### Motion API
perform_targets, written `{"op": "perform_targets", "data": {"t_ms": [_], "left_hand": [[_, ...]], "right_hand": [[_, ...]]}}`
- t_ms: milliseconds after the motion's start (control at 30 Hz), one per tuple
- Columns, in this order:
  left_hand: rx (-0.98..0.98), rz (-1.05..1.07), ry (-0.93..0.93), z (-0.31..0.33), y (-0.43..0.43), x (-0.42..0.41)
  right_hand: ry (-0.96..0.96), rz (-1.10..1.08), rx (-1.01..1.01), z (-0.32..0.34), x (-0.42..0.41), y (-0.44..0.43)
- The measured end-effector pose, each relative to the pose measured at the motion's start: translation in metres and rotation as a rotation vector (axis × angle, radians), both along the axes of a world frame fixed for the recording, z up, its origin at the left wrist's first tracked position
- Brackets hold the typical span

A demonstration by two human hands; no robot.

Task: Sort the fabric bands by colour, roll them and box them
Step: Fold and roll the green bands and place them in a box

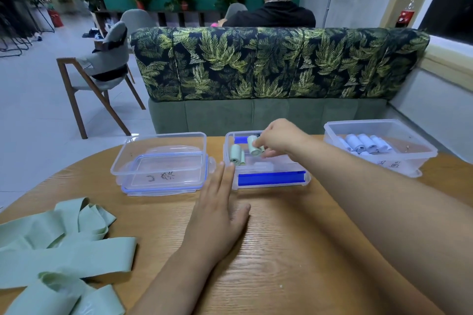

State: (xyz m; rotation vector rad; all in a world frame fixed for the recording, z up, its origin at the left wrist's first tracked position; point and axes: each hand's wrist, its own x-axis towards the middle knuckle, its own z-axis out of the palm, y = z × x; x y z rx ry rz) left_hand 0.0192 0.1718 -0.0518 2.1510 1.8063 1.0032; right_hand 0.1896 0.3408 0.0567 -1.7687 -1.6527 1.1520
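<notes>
My right hand (275,139) reaches into the middle clear box (271,181) with blue clips and pinches a rolled green band (254,148) there. Another rolled green band (236,155) stands at the box's left side. My left hand (217,215) lies flat on the wooden table (294,250), fingers straight, fingertips touching the box's left wall. Several unrolled green bands (61,248) lie in a heap at the table's near left. A clear box (419,158) at the right holds several rolled pale blue bands (363,146).
An empty clear box (158,156) sits on its lid at the left of the middle box. Behind the table stands a leaf-patterned sofa back (279,64), with a person seated beyond it facing away. A wooden chair (102,71) stands on the floor at the left.
</notes>
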Motion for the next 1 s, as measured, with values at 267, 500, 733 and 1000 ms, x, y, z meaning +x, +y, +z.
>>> {"op": "perform_targets", "data": {"t_ms": [267,500,733,1000], "left_hand": [[-0.018,-0.015,-0.030,0.003,-0.002,0.001],[-0.027,-0.014,-0.034,0.004,-0.003,0.001],[-0.025,-0.015,-0.041,0.004,-0.003,0.002],[-0.041,-0.015,-0.031,0.003,-0.002,0.002]], "right_hand": [[-0.069,-0.036,-0.079,-0.019,-0.017,0.020],[-0.169,-0.014,-0.052,-0.023,-0.021,0.018],[-0.484,0.074,0.158,-0.019,-0.022,0.010],[-0.548,0.130,0.189,-0.018,-0.019,0.007]]}}
